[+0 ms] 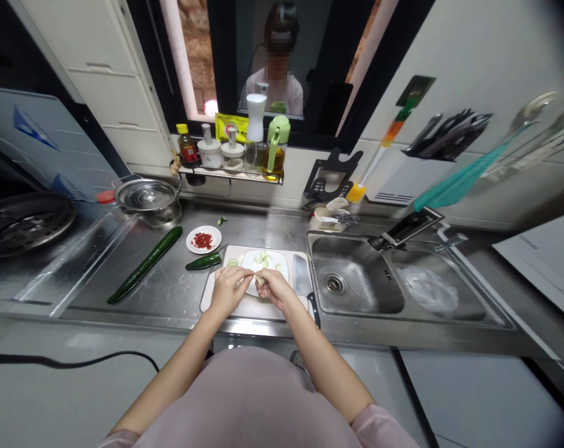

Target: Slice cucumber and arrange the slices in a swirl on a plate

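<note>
My left hand [229, 287] and my right hand [273, 287] meet over the near edge of a white plate [282, 266] on a pale cutting board [263, 308]. Both are closed in a pinch on a small pale piece [260, 279], probably a cucumber slice. Several thin cucumber slices [264, 257] lie on the plate. A cleaver [302, 277] rests on the board's right side, blade flat. A green pepper [203, 262] lies just left of the board.
A whole cucumber [146, 264] lies on the steel counter at left, near a small dish of chopped red chilli [204, 239]. A steel sink [356, 280] is at right. A lidded pot [147, 198], a condiment shelf [230, 173] and a window stand behind.
</note>
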{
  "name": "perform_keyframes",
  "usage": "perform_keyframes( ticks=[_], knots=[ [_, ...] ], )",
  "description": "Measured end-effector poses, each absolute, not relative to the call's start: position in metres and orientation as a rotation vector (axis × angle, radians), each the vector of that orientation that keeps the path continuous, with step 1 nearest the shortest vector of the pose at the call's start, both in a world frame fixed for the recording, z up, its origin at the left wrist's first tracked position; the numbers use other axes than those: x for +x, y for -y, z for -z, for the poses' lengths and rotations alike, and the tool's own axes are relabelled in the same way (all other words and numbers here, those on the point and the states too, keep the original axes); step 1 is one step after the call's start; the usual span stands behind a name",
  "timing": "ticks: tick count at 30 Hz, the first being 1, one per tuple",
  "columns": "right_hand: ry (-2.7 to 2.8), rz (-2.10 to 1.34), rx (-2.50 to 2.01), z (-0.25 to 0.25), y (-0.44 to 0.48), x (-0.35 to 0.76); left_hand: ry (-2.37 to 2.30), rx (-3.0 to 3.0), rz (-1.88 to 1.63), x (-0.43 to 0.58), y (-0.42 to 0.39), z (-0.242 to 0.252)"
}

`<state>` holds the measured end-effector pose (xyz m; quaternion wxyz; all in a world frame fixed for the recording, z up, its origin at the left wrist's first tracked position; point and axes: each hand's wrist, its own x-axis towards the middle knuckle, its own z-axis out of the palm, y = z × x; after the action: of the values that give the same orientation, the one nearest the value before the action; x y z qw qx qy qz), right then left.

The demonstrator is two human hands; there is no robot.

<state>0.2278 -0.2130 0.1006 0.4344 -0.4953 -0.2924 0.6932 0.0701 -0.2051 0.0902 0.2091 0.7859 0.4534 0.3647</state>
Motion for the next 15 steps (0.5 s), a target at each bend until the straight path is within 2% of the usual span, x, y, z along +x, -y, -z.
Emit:
perform_keyframes(
  ticks=[8, 15],
  knots=[
    [0.651, -1.805, -1.271, -0.102, 0.214, 0.233, -1.248, 2.057, -1.035, 0.076, 0.207, -0.087],
    [0.821, -1.725, -1.347, -0.105, 0.214, 0.246, -1.151, 1.449, -1.024, 0.090, 0.214, -0.078]
  ],
)
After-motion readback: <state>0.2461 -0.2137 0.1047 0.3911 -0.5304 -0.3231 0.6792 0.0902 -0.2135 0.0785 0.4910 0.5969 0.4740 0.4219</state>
